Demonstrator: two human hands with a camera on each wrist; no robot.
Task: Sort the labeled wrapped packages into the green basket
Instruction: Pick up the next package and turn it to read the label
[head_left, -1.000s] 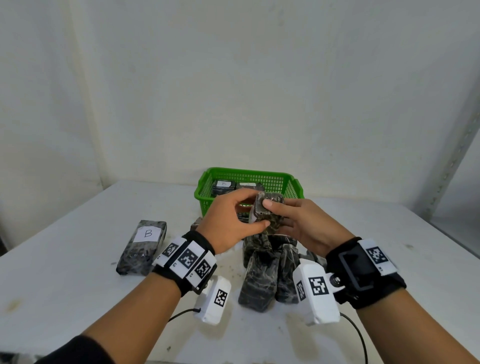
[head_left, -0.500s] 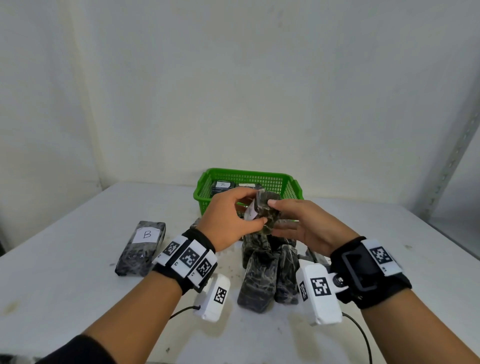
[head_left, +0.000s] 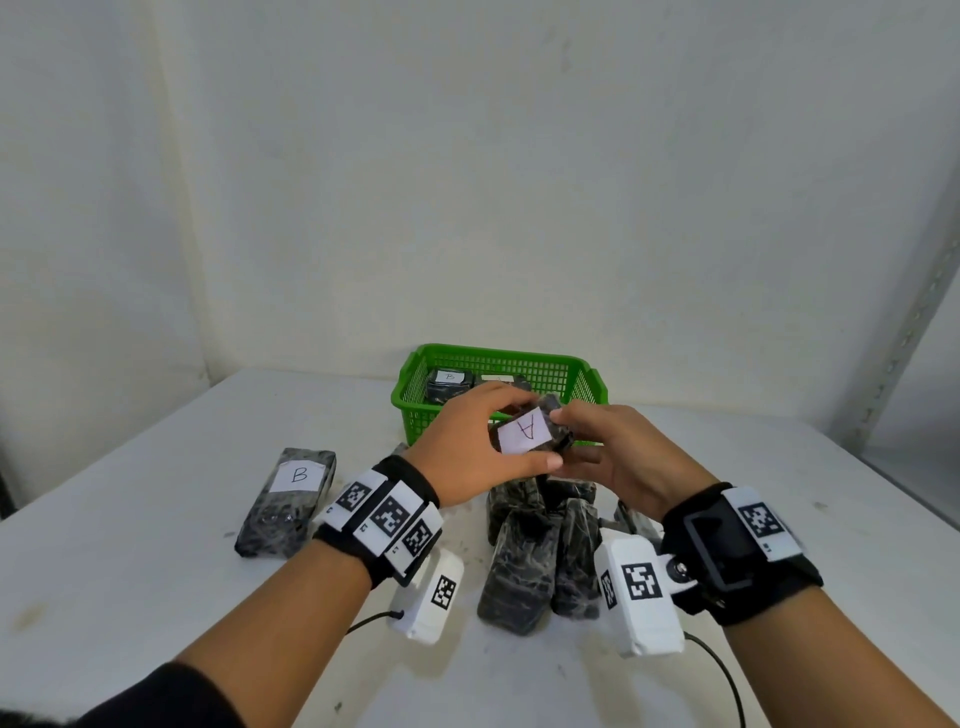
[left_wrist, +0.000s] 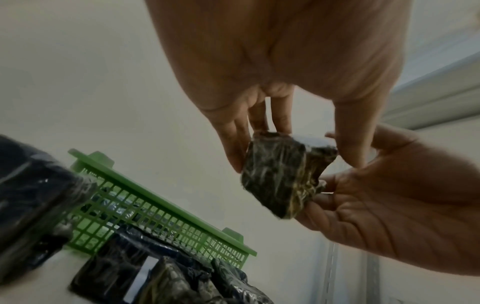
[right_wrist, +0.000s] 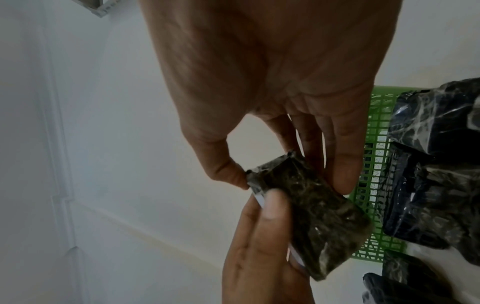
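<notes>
**Package "A" held over the pile, short of the basket**

A small dark block wrapped in clear crinkled film, bearing a white paper label marked "A" (head_left: 524, 430), is held in the air above the counter, in front of the near wall of the green plastic mesh basket (head_left: 582, 370) and not yet over its rim. The label is turned up toward the head camera.

The package is gripped from both sides. The left hand (head_left: 475, 452) is curled round it, thumb along the lower edge and fingers over the top. The right hand (head_left: 621, 457) pinches the opposite end between thumb and fingers, with the remaining fingers cupped beneath. Neither grip is loose.

The package is judged light and fairly stiff: its corners hold square in the left wrist view and nothing sags between the two grips. The film is glossy and is likely to be slippery; a hold across the short ends or the flat faces is advised, clear of the paper label, which could be smudged or lifted.

Directly below, a heap of similar film-wrapped dark packages (head_left: 524, 561) lies on the white counter (head_left: 130, 597). A longer package labelled "B" (head_left: 288, 501) lies apart to the left. Inside the basket at least two labelled packages are seen, one marked "B" (head_left: 449, 382); the other label cannot be read.
</notes>
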